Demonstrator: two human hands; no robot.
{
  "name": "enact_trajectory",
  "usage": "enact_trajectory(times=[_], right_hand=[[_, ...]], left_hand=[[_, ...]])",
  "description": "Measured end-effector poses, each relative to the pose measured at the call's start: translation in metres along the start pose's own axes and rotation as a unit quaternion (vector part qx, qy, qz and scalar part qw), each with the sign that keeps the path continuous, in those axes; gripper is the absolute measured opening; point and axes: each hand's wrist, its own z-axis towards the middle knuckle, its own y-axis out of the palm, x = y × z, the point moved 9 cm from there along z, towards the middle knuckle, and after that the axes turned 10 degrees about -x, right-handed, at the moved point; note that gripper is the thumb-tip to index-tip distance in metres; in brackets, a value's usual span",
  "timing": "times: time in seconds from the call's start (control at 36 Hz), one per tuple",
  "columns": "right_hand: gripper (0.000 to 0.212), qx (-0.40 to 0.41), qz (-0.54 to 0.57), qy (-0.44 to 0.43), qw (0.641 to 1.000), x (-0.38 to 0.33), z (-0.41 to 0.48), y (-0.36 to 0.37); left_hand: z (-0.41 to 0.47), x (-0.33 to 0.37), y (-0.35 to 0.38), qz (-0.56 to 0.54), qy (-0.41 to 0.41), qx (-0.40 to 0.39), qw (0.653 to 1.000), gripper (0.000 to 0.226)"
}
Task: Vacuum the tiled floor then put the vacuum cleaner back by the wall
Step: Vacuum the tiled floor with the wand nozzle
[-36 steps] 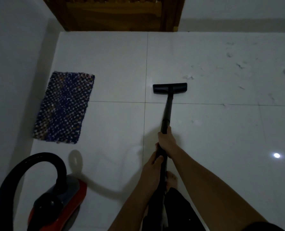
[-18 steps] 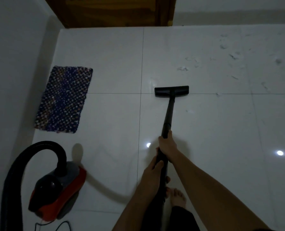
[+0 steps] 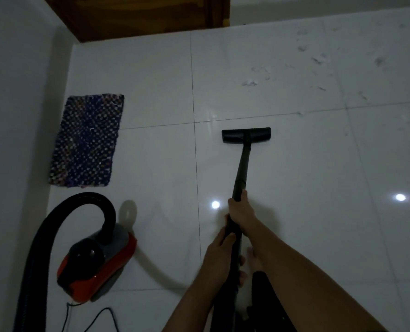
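A black vacuum wand runs from my hands out to its flat floor nozzle, which lies on the white tiled floor just short of a tile joint. My right hand grips the wand higher up. My left hand grips it lower, closer to my body. The red and black vacuum cleaner body sits on the floor at my left, near the left wall, with its thick black hose arching up and down. Scraps of dust and debris lie scattered on the tiles beyond the nozzle, to the right.
A blue patterned mat lies by the left wall. A wooden door closes the far side. A thin power cord trails from the cleaner. My bare foot is under my arms. Two ceiling lights reflect on the floor.
The nozzle has been pulled back toward me across the tile joint, away from the debris. The view has shifted back, showing more of the cleaner body and its cord.
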Motion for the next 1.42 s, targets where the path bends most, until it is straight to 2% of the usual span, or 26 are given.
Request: enact_trajectory(times=[0.42, 0.58, 0.67, 0.78, 0.92, 1.08, 1.42], right_hand=[[0.067, 0.014, 0.036, 0.008, 0.999, 0.061, -0.016, 0.009], [0.069, 0.019, 0.03, 0.015, 0.999, 0.076, -0.01, 0.004], [0.068, 0.023, 0.044, 0.02, 0.999, 0.077, -0.007, 0.0], [0.066, 0.038, 0.041, 0.026, 0.998, 0.073, 0.001, -0.019], [0.065, 0.047, 0.041, 0.026, 0.998, 0.062, 0.018, -0.052], [0.062, 0.053, 0.033, 0.024, 0.998, 0.044, 0.044, -0.094], [0.063, 0.05, 0.03, 0.004, 0.998, -0.023, 0.096, -0.169]], left_hand=[[-0.029, -0.039, 0.003, 0.04, -0.001, -0.013, 0.999, 0.034], [-0.033, -0.046, 0.012, 0.006, -0.011, -0.018, 1.0, 0.026], [-0.027, -0.047, 0.014, 0.005, -0.011, -0.012, 1.0, 0.03], [-0.014, -0.041, 0.026, -0.009, -0.011, -0.023, 1.0, 0.036], [0.01, -0.023, 0.047, -0.021, 0.005, -0.035, 0.999, 0.03], [0.048, -0.002, 0.072, -0.02, 0.001, -0.034, 0.999, 0.037], [0.118, 0.065, 0.114, -0.064, 0.01, -0.04, 0.997, 0.038]])
